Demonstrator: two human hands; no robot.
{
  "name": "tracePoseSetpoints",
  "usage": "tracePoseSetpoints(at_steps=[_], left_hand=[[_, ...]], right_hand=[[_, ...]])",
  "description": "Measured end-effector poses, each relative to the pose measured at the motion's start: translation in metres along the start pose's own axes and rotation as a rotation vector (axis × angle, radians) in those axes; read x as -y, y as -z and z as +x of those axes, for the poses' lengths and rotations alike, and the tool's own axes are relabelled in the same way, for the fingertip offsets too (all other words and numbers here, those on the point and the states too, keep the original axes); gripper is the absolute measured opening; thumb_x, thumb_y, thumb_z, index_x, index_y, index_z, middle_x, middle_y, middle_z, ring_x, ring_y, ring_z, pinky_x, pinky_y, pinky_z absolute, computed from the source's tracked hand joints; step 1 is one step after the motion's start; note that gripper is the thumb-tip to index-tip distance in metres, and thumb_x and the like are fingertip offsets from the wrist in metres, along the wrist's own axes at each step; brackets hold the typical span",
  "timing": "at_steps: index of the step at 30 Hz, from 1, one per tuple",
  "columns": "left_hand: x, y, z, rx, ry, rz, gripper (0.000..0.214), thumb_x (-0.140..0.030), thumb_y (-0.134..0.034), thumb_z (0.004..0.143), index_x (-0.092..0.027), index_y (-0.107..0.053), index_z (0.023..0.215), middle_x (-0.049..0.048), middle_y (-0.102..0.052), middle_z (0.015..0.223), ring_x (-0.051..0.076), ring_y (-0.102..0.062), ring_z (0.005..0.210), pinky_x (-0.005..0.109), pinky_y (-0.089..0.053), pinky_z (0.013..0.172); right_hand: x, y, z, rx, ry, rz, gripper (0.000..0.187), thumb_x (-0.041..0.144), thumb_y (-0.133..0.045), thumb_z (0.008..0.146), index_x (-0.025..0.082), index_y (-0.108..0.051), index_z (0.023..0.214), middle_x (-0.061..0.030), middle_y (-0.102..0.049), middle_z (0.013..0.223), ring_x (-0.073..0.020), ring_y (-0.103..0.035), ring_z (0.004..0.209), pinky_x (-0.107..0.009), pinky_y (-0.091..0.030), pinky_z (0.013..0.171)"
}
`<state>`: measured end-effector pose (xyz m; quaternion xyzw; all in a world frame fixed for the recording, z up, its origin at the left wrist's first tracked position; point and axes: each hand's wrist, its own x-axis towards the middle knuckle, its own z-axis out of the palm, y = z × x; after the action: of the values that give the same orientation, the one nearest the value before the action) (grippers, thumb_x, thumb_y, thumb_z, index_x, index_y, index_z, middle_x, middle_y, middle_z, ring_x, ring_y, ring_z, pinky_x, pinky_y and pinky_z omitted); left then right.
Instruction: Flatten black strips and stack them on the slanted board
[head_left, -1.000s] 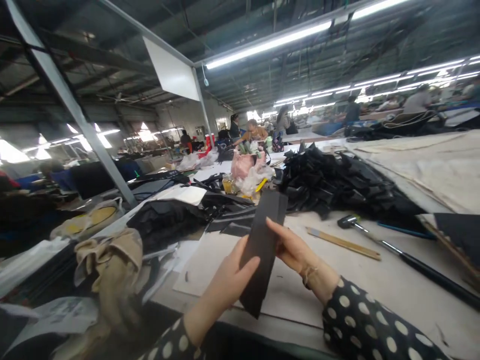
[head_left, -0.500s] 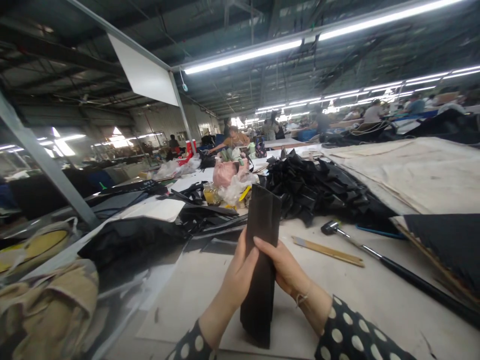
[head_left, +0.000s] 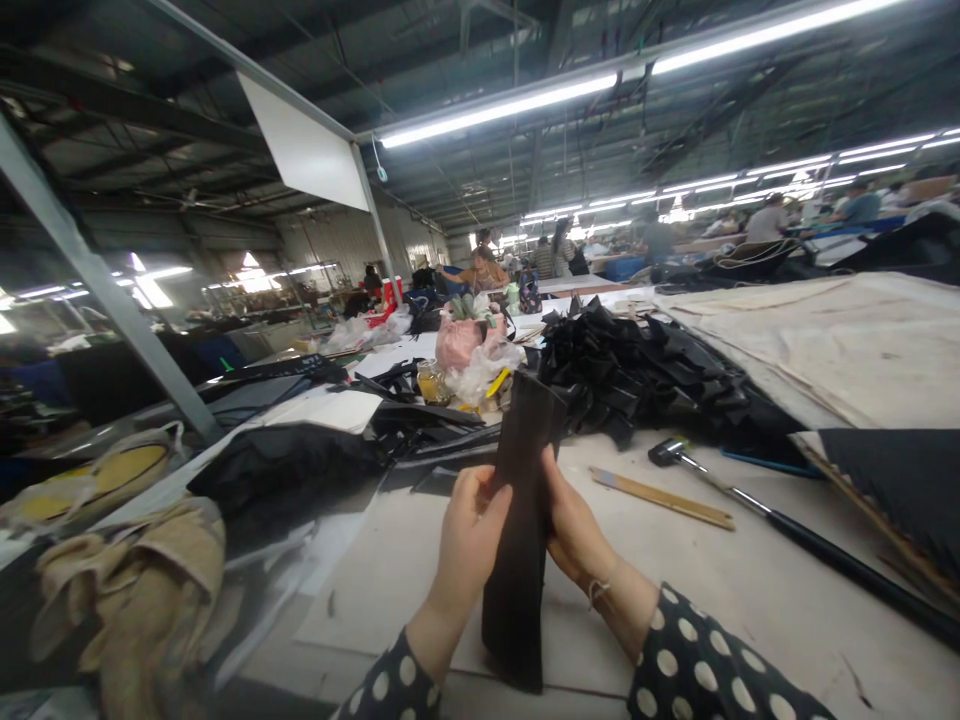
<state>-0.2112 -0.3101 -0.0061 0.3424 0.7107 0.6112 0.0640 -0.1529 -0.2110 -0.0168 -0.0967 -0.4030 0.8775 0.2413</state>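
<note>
So the left hand (head_left: 469, 535) is gripping the left edge of a long, flat, black strip of sheet material (head_left: 520, 555), thumb resting on its face; the right hand (head_left: 576, 530) is holding the opposite edge; the strip is sitting between both palms, over a pale, flat tabletop (head_left: 750, 610); a narrow, yellowish wooden stick (head_left: 664, 498) is lying off to the right.

Holds a long black piece (head_left: 514, 590) at lower centre of the frame, with the left hand (head_left: 466, 535) on its left edge and the right hand (head_left: 576, 525) on its right. Faces a pink bag (head_left: 459, 342) near centre, a heap of black scraps (head_left: 645, 370) right of it, and a hammer (head_left: 802, 535) at lower right.
</note>
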Motion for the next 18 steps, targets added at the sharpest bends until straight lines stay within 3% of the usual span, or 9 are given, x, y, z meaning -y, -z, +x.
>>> tracePoseSetpoints(at_steps=[2,4,7,10,14,18], left_hand=[[-0.004,0.010,0.001,0.055,0.077,-0.200,0.020,-0.035,-0.055,0.077,-0.021,-0.053,0.092,0.0036,-0.059,0.090,0.018,-0.057,0.086,0.029,-0.047,0.076],[-0.007,0.031,0.002,0.016,0.116,-0.346,0.021,-0.033,-0.056,0.076,-0.021,-0.052,0.093,0.0006,-0.061,0.087,0.015,-0.058,0.081,0.025,-0.047,0.072],[-0.012,0.077,0.001,-0.157,0.187,-0.384,0.028,-0.033,-0.059,0.073,-0.023,-0.051,0.098,-0.0032,-0.061,0.076,0.011,-0.058,0.062,0.020,-0.047,0.056],[-0.014,0.129,-0.009,-0.333,0.247,-0.317,0.043,-0.031,-0.066,0.065,-0.022,-0.050,0.104,-0.0053,-0.060,0.064,0.008,-0.054,0.046,0.016,-0.043,0.043],[-0.012,0.185,-0.039,-0.457,0.287,-0.326,0.056,-0.026,-0.072,0.056,-0.021,-0.050,0.107,-0.0045,-0.061,0.064,0.011,-0.057,0.049,0.018,-0.047,0.045],[-0.006,0.216,-0.072,-0.502,0.338,-0.289,0.061,-0.026,-0.073,0.056,-0.022,-0.050,0.112,-0.0019,-0.065,0.074,0.012,-0.060,0.054,0.020,-0.050,0.050]], right_hand=[[0.000,0.006,0.005,-0.059,-0.045,-0.004,0.055,0.060,-0.050,0.073,0.016,-0.059,0.106,-0.0063,-0.065,0.101,-0.0213,-0.058,0.094,-0.033,-0.047,0.082],[0.004,0.014,0.011,-0.176,-0.042,-0.038,0.056,0.059,-0.052,0.072,0.016,-0.059,0.107,-0.0067,-0.064,0.103,-0.0214,-0.058,0.095,-0.033,-0.047,0.082],[0.011,0.028,0.021,-0.336,-0.004,-0.129,0.054,0.057,-0.053,0.071,0.016,-0.059,0.106,-0.0064,-0.063,0.105,-0.0215,-0.058,0.096,-0.032,-0.049,0.079],[0.011,0.034,0.026,-0.374,-0.008,-0.269,0.041,0.049,-0.054,0.074,0.016,-0.062,0.097,-0.0054,-0.064,0.105,-0.0201,-0.059,0.093,-0.029,-0.049,0.075],[-0.004,0.020,0.021,-0.250,-0.148,-0.360,0.023,0.036,-0.053,0.076,0.017,-0.062,0.086,-0.0053,-0.066,0.093,-0.0166,-0.061,0.079,-0.024,-0.050,0.061],[-0.026,-0.017,0.016,-0.020,-0.272,-0.338,0.011,0.027,-0.052,0.078,0.019,-0.056,0.084,-0.0018,-0.064,0.082,-0.0099,-0.057,0.064,-0.017,-0.043,0.047]])
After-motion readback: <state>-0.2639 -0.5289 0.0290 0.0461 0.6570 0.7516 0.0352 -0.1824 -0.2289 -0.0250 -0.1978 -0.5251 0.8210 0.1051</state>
